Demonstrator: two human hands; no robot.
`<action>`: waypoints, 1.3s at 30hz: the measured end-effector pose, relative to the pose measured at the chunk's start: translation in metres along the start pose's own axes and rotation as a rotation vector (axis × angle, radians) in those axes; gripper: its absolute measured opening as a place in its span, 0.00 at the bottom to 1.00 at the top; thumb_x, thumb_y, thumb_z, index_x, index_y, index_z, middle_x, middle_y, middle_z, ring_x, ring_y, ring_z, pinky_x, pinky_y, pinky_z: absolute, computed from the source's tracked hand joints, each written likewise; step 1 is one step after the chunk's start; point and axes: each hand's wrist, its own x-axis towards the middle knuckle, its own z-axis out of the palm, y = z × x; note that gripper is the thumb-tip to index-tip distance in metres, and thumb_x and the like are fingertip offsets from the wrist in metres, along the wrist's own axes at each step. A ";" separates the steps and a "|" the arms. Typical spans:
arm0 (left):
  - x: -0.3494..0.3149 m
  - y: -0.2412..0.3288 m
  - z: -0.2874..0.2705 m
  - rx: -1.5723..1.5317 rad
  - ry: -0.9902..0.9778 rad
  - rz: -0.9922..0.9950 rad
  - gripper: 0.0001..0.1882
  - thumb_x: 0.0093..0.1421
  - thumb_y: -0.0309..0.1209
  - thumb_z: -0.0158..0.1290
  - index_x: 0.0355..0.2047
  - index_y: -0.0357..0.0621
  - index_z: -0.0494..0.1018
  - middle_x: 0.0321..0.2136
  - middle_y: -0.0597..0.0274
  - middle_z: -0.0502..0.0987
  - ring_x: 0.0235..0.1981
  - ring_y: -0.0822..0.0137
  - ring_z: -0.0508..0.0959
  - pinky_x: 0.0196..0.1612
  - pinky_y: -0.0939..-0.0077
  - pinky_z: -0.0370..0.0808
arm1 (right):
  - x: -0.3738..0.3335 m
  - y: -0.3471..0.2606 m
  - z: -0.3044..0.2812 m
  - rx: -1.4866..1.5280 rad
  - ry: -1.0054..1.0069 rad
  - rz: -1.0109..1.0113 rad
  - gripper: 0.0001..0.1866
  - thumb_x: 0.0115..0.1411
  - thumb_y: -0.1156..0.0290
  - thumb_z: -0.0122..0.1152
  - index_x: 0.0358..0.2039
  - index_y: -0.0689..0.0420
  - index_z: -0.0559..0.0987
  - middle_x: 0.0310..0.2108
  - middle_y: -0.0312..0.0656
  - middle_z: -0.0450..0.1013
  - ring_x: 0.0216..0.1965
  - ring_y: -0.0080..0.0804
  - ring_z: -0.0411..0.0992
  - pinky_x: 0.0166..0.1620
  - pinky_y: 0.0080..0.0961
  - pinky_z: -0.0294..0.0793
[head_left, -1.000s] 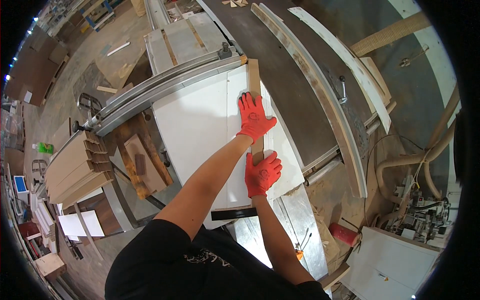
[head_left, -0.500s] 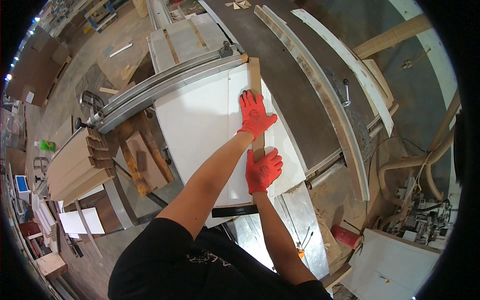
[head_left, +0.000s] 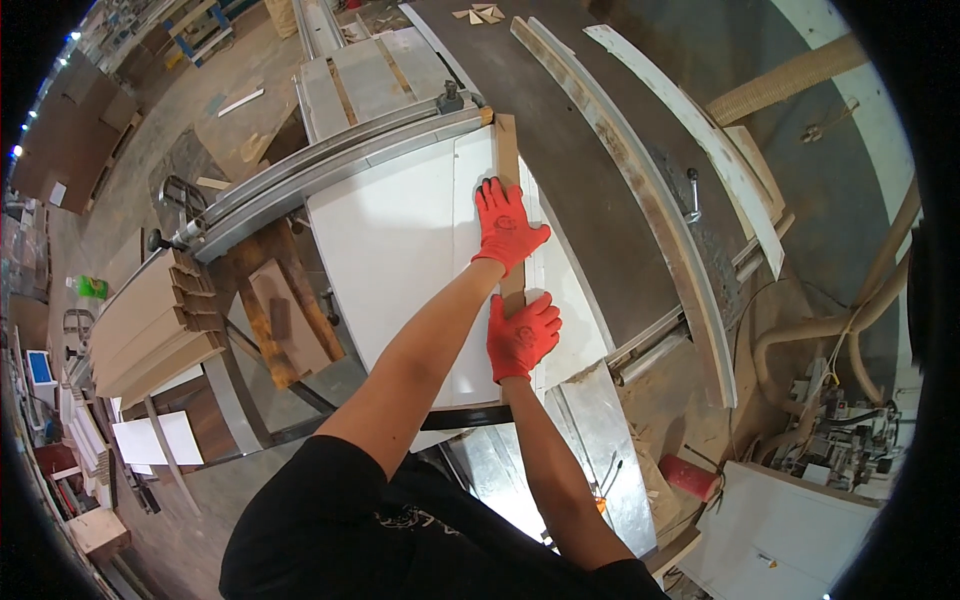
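A white board (head_left: 385, 250) lies on the saw table, its far edge along a metal fence (head_left: 345, 165). Along the board runs a narrow brown wooden strip (head_left: 507, 150), part of it hidden by my hands. My left hand (head_left: 505, 228), in a red glove with dark fingertips, presses flat on the strip, farther away, its fingers stretched out. Nearer to me, my right hand (head_left: 524, 338), also in a red glove, rests on the strip's near part with thumb and fingers apart. Neither hand wraps around anything.
A long curved-looking rail (head_left: 640, 190) crosses the dark tabletop (head_left: 590, 170) on the right, beside a white strip (head_left: 690, 130). Stacked brown boards (head_left: 155, 335) stand at left. A clamp (head_left: 452, 97) sits on the fence's far end. Small wood offcuts (head_left: 479, 14) lie at the far edge.
Both hands keep their places on the strip. The whole view has shifted very slightly, and the dark bar at the board's near edge shows a little differently.
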 end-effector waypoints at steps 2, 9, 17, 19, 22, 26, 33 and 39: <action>0.000 -0.002 0.000 -0.005 0.010 0.006 0.46 0.49 0.53 0.63 0.60 0.35 0.61 0.67 0.26 0.54 0.72 0.32 0.47 0.74 0.41 0.37 | 0.000 -0.001 -0.001 0.002 -0.023 0.003 0.43 0.56 0.40 0.67 0.57 0.61 0.66 0.48 0.50 0.67 0.51 0.50 0.66 0.53 0.48 0.65; 0.000 0.004 -0.003 -0.016 -0.027 0.000 0.45 0.49 0.52 0.63 0.59 0.33 0.62 0.67 0.26 0.54 0.72 0.31 0.48 0.74 0.41 0.37 | 0.002 0.003 -0.001 -0.024 -0.012 0.009 0.42 0.56 0.39 0.67 0.57 0.61 0.66 0.48 0.50 0.68 0.52 0.50 0.66 0.53 0.46 0.65; 0.000 -0.005 0.004 0.031 0.165 0.042 0.42 0.46 0.50 0.64 0.54 0.35 0.64 0.59 0.34 0.60 0.67 0.38 0.54 0.72 0.45 0.43 | 0.002 -0.003 0.001 0.003 -0.040 0.017 0.41 0.55 0.39 0.67 0.55 0.60 0.67 0.49 0.51 0.68 0.53 0.51 0.66 0.55 0.48 0.66; 0.000 -0.003 0.005 0.044 0.158 0.029 0.43 0.46 0.50 0.64 0.55 0.34 0.63 0.61 0.34 0.60 0.68 0.37 0.53 0.72 0.44 0.42 | 0.003 -0.001 0.001 -0.007 -0.039 0.008 0.41 0.56 0.39 0.67 0.55 0.60 0.67 0.49 0.51 0.68 0.53 0.51 0.66 0.55 0.48 0.66; -0.001 0.000 0.004 0.036 0.106 0.009 0.46 0.48 0.52 0.63 0.59 0.33 0.61 0.63 0.32 0.58 0.70 0.36 0.50 0.73 0.43 0.39 | 0.004 0.003 0.003 -0.012 -0.042 0.006 0.42 0.56 0.39 0.67 0.56 0.60 0.67 0.50 0.52 0.68 0.54 0.52 0.66 0.56 0.48 0.66; 0.002 -0.001 0.001 0.041 0.047 0.002 0.48 0.49 0.54 0.61 0.61 0.30 0.60 0.67 0.27 0.55 0.72 0.34 0.49 0.74 0.39 0.37 | 0.004 0.004 0.007 -0.031 -0.003 -0.019 0.44 0.55 0.39 0.68 0.57 0.62 0.67 0.49 0.51 0.69 0.53 0.51 0.67 0.54 0.48 0.67; 0.003 -0.002 0.001 0.047 0.051 -0.013 0.49 0.51 0.55 0.60 0.63 0.31 0.60 0.69 0.27 0.53 0.73 0.33 0.47 0.74 0.39 0.36 | 0.007 0.007 0.008 -0.015 -0.033 -0.016 0.43 0.55 0.37 0.67 0.56 0.59 0.67 0.51 0.52 0.68 0.54 0.53 0.66 0.56 0.49 0.66; 0.000 -0.002 -0.001 0.030 0.046 -0.042 0.50 0.49 0.54 0.61 0.63 0.31 0.60 0.70 0.28 0.52 0.73 0.33 0.47 0.75 0.41 0.37 | 0.006 0.011 0.014 -0.037 0.001 -0.069 0.46 0.54 0.36 0.68 0.58 0.61 0.67 0.49 0.52 0.69 0.51 0.52 0.68 0.53 0.49 0.68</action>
